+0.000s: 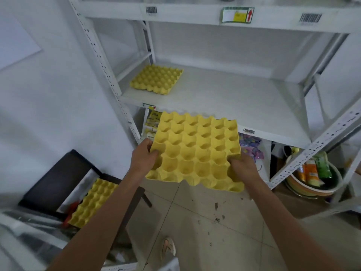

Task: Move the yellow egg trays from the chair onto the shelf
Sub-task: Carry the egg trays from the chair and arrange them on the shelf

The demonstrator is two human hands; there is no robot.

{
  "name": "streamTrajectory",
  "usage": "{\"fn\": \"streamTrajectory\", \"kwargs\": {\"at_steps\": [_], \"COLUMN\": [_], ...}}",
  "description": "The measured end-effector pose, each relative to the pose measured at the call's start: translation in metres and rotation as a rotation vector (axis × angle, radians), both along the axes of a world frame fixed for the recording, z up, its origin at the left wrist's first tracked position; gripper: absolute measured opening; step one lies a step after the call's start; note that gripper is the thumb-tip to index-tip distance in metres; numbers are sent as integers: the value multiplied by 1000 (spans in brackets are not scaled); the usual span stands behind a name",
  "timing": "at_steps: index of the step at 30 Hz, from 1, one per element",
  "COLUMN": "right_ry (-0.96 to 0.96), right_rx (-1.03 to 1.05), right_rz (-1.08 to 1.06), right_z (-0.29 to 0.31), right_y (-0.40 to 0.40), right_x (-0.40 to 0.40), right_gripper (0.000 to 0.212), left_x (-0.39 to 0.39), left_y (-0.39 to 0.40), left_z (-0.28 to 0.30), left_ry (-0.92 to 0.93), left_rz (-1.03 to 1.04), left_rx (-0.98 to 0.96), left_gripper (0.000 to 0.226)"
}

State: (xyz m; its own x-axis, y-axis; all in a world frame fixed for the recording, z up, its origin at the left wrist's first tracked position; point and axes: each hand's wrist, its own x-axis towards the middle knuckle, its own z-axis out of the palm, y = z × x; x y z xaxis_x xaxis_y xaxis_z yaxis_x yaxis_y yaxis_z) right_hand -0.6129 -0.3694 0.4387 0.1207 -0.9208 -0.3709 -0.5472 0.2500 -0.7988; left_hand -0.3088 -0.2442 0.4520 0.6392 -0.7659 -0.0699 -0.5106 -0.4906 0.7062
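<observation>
both hands, left hand (144,157) and right hand (242,169), grip a yellow egg tray (195,151) before the white shelf (224,98), where another tray (157,79) lies.

Both bare forearms reach forward from the lower edge of the frame, the left rising from 7 o'clock and the right from 5 o'clock, converging toward centre. The left hand (145,155) is curled at the 9 o'clock edge of a tray (195,151), thumb on top and fingers (155,153) hooked over the rim; the right hand (243,167) clamps the 4 o'clock corner, knuckles up and fingers wrapped beneath. Wrists are nearly straight, elbows out of view, and the arms are bare along their visible length.
</observation>
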Motion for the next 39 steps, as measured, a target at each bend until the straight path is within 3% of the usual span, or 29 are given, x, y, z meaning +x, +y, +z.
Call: {"fn": "streamTrajectory", "kwargs": {"at_steps": [6, 9, 13, 19, 28, 32, 35, 37, 39], "right_ry": [-113, -83, -76, 65, 188, 282, 362, 443, 578], "right_rx": [63, 54, 12, -54, -27, -47, -52, -53, -233], "right_rz": [-67, -164, -286, -327, -319, -298, -306, -295, -251], "right_z": [6, 4, -4, -14, -65, -80, -79, -74, -75], "right_y": [-35, -55, -70, -127, -257, -309, -346, -357, -359], "right_x": [45, 67, 88, 119, 162, 179, 197, 209, 218], "right_gripper": [20, 35, 27, 29, 27, 18, 26, 31, 38], "left_x": [54, 78, 103, 141, 185, 203, 214, 225, 242], "left_y": [-61, -98, -138, -203, -332, -378, -403, -410, -417], "left_z": [3, 2, -7, -27, -56, -57, -50, -46, -47], "left_ry": [17, 0, -4, 40, 125, 285, 341, 255, -4], "left_rz": [20, -20, -86, -238, -268, -306, -347, -410, -470], "left_rx": [-49, -82, -66, 23, 128, 167, 181, 183, 123], "left_gripper": [7, 16, 18, 6, 37, 36, 37, 40, 43]}}
